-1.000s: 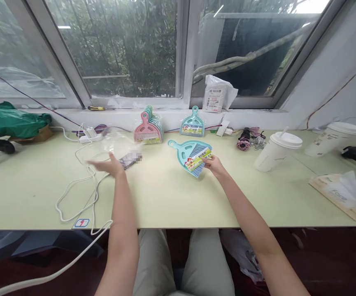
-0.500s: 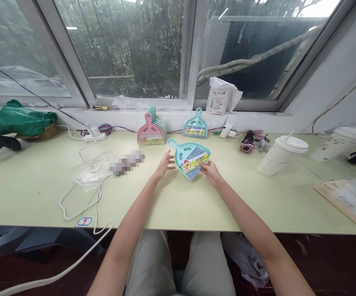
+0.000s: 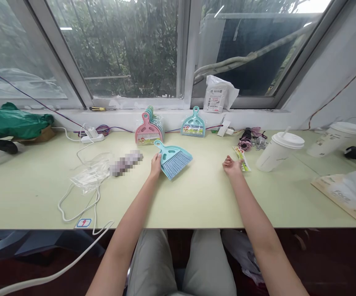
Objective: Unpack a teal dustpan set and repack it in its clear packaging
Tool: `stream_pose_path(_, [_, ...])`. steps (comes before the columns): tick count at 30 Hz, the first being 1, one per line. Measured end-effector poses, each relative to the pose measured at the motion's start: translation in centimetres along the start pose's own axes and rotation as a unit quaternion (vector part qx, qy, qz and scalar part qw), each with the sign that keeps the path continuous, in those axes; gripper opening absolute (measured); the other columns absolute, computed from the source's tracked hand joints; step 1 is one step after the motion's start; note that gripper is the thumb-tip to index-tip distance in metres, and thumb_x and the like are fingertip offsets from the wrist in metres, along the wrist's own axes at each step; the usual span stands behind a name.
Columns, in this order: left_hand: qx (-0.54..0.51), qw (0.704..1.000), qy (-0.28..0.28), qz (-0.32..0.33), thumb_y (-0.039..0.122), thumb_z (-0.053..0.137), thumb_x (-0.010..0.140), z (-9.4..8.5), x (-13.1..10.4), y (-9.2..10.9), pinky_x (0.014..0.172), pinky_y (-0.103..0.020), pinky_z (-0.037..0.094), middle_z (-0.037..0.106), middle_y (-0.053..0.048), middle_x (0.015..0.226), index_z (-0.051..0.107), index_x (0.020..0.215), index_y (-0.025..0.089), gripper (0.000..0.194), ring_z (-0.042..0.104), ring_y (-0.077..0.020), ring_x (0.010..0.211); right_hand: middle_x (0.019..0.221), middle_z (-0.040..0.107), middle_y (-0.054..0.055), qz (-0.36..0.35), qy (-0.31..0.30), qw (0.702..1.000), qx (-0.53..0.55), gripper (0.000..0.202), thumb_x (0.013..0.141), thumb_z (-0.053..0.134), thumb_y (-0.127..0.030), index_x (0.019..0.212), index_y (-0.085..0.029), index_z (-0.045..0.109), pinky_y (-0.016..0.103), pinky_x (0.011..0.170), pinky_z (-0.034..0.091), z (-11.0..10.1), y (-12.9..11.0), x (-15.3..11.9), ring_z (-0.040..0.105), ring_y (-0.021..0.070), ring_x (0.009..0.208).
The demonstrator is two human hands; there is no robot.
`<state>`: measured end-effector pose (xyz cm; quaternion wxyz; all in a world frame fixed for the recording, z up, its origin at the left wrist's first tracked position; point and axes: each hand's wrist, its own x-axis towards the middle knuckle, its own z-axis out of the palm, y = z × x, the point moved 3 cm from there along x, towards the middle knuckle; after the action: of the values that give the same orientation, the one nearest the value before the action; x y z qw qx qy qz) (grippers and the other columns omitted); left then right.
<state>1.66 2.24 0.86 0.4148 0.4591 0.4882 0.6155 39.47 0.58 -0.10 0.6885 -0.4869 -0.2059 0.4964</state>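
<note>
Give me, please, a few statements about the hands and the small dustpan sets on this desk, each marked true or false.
1. The left hand touches the teal dustpan and brush lying on the desk. True.
2. The paper label is wrapped around the teal dustpan and brush. False: it lies apart from it, at the right hand.
3. A stack of dustpan sets, pink in front, stands against the wall under the window. True.
4. The lidded cup lies tipped over on its side. False: it stands on the desk, right of the right hand.
5. The right hand holds the white cable. False: the cable lies far to the left, with neither hand on it.
</note>
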Motion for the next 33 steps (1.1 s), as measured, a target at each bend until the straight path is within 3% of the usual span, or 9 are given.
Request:
stream_pose_path(5, [0.021,0.999,-0.021,0.022,0.044,0.057,0.076,0.1,-0.3,-0.1,0.081,-0.027,0.042,0.065,-0.004,0.089,0.065,0.088,0.018,0.03,0.058,-0.0178,0.09,0.043,0.039,-0.007,-0.016,0.056,0.998,-0.008,0.049,0.086,0.032,-0.064,0.064,-0.022,0.044,0.018,0.033,0.024,-0.2,-0.5,-0.8,0.027,0.0054,0.03])
stream_pose_path(9, [0.037,0.995,-0.077,0.048,0.044,0.056,0.079,1.3,-1.6,0.5,0.087,-0.03,0.042,0.067,-0.006,0.098,0.067,0.095,0.019,0.032,0.059,-0.0191,0.096,0.058,0.055,-0.003,-0.12,0.014,0.971,-0.205,0.032,0.086,0.042,-0.049,0.077,-0.022,0.055,0.022,0.042,0.033,4.4,0.9,-4.5,0.043,0.0085,0.04])
stream_pose_path(12, [0.057,0.984,-0.147,0.078,0.045,0.053,0.083,2.9,-3.3,1.4,0.091,-0.032,0.041,0.067,-0.006,0.107,0.068,0.103,0.019,0.035,0.058,-0.0206,0.102,0.083,0.066,0.004,-0.325,-0.12,0.828,-0.441,0.029,0.087,0.045,-0.045,0.084,-0.022,0.061,0.028,0.063,0.044,9.7,2.7,-9.3,0.059,0.0168,0.07])
stream_pose_path(15, [0.09,0.972,-0.192,0.104,0.045,0.049,0.086,4.1,-4.9,2.3,0.094,-0.033,0.041,0.066,-0.006,0.113,0.065,0.111,0.018,0.04,0.058,-0.0222,0.105,0.096,0.064,0.009,-0.44,-0.128,0.677,-0.576,0.024,0.09,0.044,-0.039,0.094,-0.021,0.059,0.031,0.072,0.043,12.8,4.4,-13.0,0.056,0.0232,0.094])
stream_pose_path(19, [0.142,0.958,-0.209,0.136,0.045,0.04,0.09,4.6,-5.9,3.1,0.095,-0.032,0.041,0.065,-0.006,0.118,0.062,0.117,0.017,0.045,0.058,-0.0214,0.107,0.094,0.063,0.01,-0.461,-0.092,0.597,-0.651,0.025,0.092,0.042,-0.037,0.098,-0.018,0.057,0.031,0.068,0.041,13.7,5.0,-14.1,0.054,0.0239,0.09])
stream_pose_path(22, [0.17,0.956,-0.191,0.14,0.045,0.038,0.091,4.4,-5.8,3.3,0.092,-0.031,0.043,0.066,-0.006,0.116,0.061,0.119,0.016,0.046,0.06,-0.021,0.103,0.092,0.062,0.011,-0.455,-0.076,0.593,-0.659,0.024,0.092,0.042,-0.037,0.094,-0.018,0.057,0.03,0.065,0.039,13.4,4.7,-13.4,0.055,0.0239,0.088])
stream_pose_path(24, [0.167,0.957,-0.189,0.141,0.045,0.039,0.09,4.3,-5.6,3.5,0.091,-0.031,0.044,0.066,-0.007,0.116,0.062,0.117,0.016,0.046,0.06,-0.0214,0.102,0.087,0.061,0.009,-0.449,-0.094,0.618,-0.639,0.025,0.092,0.04,-0.036,0.085,-0.02,0.057,0.03,0.066,0.039,13.3,4.5,-13.0,0.055,0.022,0.084])
stream_pose_path(30, [0.131,0.948,-0.25,0.147,0.045,0.04,0.09,4.7,-5.2,4.5,0.094,-0.033,0.043,0.063,-0.006,0.121,0.062,0.118,0.017,0.046,0.057,-0.0224,0.109,0.08,0.057,0.001,-0.407,-0.117,0.755,-0.5,0.029,0.091,0.039,-0.039,0.073,-0.022,0.052,0.027,0.065,0.038,13.0,3.9,-12.8,0.054,0.0159,0.072])
stream_pose_path(33, [0.191,0.943,-0.234,0.137,0.043,0.039,0.09,4.0,-4.1,4.0,0.094,-0.033,0.042,0.064,-0.005,0.12,0.062,0.118,0.018,0.045,0.057,-0.0226,0.109,0.073,0.053,-0.001,-0.38,-0.123,0.822,-0.406,0.031,0.092,0.035,-0.042,0.071,-0.022,0.048,0.026,0.062,0.037,12.6,2.5,-12.5,0.05,0.0145,0.066])
